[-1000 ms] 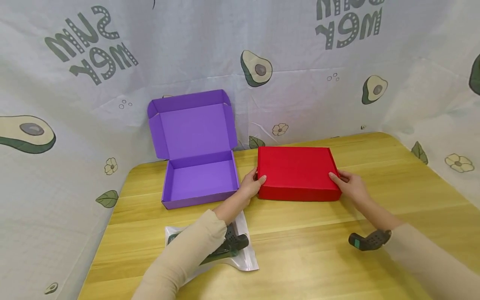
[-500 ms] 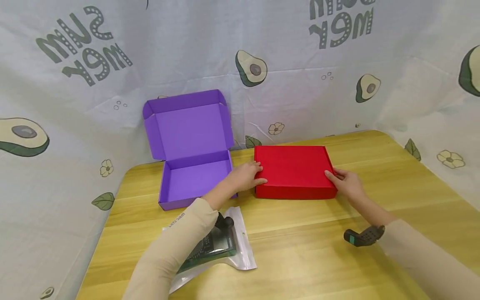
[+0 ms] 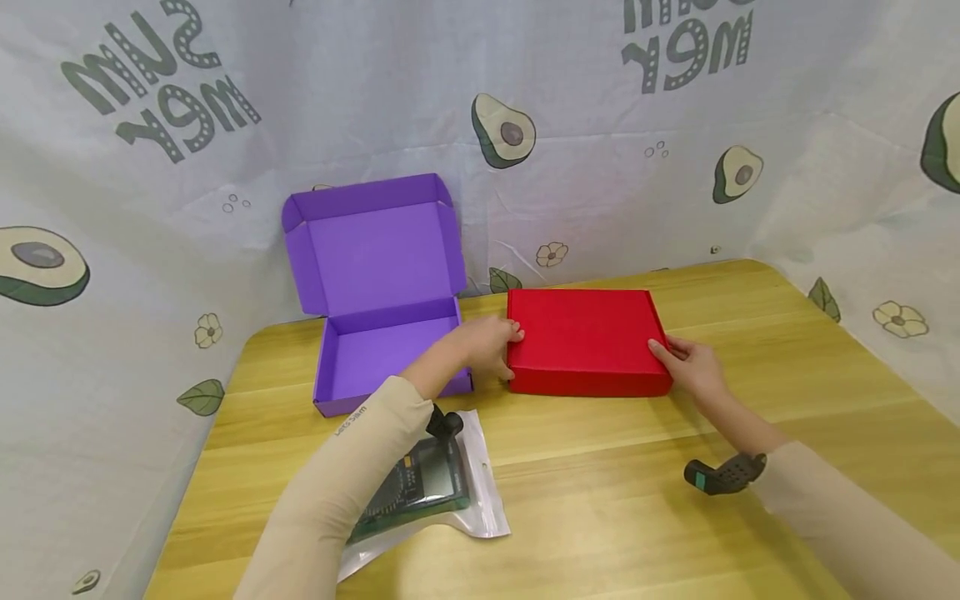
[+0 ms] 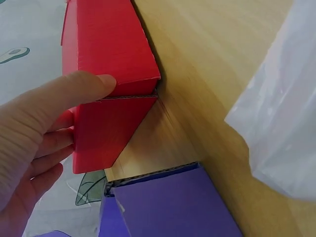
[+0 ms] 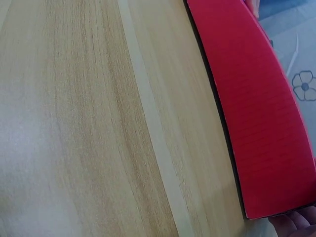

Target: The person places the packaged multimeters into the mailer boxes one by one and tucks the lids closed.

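A pale cloth printed with avocados hangs behind a wood-grain table. On the table's left stands a purple box, its lid raised. Just right of it lies a red box, flat and closed. Nearest me, partly under my left sleeve, is a plastic bag with something dark green inside. My left hand has shifted: half a second ago its thumb lay over the lid's edge; now it presses the front left corner, fingers curled at that end. My right hand pinches the opposite end, thumb on top, as before. Both hands are closed just to the box's edges. I judge the red box steadied, with my left grip being reset.
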A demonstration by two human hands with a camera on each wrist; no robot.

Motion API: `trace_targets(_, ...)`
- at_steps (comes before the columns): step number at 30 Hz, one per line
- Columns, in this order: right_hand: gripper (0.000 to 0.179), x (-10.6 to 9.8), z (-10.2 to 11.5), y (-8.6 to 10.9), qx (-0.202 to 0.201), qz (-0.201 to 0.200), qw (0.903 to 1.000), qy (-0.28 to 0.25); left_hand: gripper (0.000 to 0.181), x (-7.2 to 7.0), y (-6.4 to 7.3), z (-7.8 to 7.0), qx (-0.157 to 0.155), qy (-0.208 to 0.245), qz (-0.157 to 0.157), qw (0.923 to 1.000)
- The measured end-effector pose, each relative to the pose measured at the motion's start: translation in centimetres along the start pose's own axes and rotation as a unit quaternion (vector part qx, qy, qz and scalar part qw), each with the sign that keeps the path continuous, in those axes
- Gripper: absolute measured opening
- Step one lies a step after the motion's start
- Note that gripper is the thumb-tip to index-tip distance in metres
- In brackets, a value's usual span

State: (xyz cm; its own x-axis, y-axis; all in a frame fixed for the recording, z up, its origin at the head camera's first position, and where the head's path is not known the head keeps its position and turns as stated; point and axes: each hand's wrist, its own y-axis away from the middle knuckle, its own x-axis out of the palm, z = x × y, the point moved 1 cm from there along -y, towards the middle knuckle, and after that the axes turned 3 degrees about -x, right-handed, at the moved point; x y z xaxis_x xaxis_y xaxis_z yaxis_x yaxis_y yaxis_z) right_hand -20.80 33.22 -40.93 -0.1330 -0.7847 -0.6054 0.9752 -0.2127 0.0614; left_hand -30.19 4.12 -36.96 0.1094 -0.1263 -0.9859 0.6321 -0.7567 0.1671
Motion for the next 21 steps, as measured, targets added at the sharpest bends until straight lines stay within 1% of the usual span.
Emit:
trace_targets(6, 0.070, 0.0, 0.1, -0.1, -0.009, -0.003, 1.0000, -0.003, 0.067, 0.1, 0.0, -0.2, 0.013, -0.057, -0.005, 0.9983)
trace_targets(9, 0.070, -0.1, 0.0, 0.0, -0.013, -0.003, 0.9999, -0.005, 0.069, 0.5, 0.1, -0.5, 0.013, -0.063, -0.017, 0.9978)
trace_targets(14, 0.070, -0.1, 0.0, 0.1, -0.018, -0.001, 0.9998, 0.002, 0.064, 1.3, 0.3, -0.7, 0.013, -0.072, -0.045, 0.9963)
trace_targets(18, 0.070, 0.1, -0.1, 0.1, -0.014, 0.000, 0.9999, 0.002, 0.066, 1.7, 0.6, -0.8, 0.013, -0.100, -0.054, 0.9935)
trace_targets(21, 0.071, 0.1, -0.1, 0.1, -0.008, 0.001, 0.9999, -0.007, 0.070, 1.9, 0.7, -1.1, 0.007, -0.119, -0.054, 0.9914)
